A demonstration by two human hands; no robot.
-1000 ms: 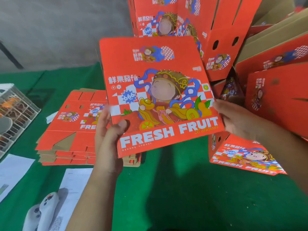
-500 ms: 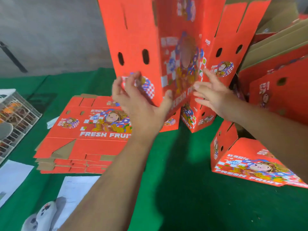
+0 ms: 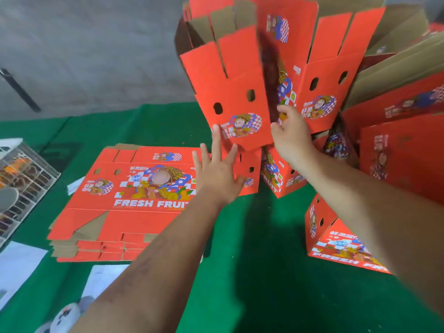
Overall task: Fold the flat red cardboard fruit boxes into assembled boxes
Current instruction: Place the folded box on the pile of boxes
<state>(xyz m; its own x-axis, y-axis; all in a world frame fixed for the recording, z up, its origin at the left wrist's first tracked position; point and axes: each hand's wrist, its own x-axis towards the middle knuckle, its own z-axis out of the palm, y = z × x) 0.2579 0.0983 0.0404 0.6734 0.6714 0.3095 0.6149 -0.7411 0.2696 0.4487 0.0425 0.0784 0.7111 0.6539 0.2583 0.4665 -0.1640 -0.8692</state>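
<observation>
A red fruit box (image 3: 230, 92), opened into a tube with its top flaps standing up, sits high on the pile of assembled boxes at the back. My left hand (image 3: 216, 171) is spread with straight fingers just below its lower left corner, and holds nothing. My right hand (image 3: 292, 134) is at the box's lower right edge with fingers curled against the printed side panel. A stack of flat red boxes (image 3: 125, 200) lies on the green table (image 3: 252, 272) to the left.
More assembled red boxes (image 3: 336, 80) are piled at the back and right. One box (image 3: 336, 241) lies on its side under my right forearm. A wire basket (image 3: 21, 174) stands at the left edge. White papers (image 3: 21, 263) and a white controller (image 3: 64, 316) lie in front.
The flat box was swung upright and opened into a tube. It now sits up on the pile. My left hand has let go and spread below it.
</observation>
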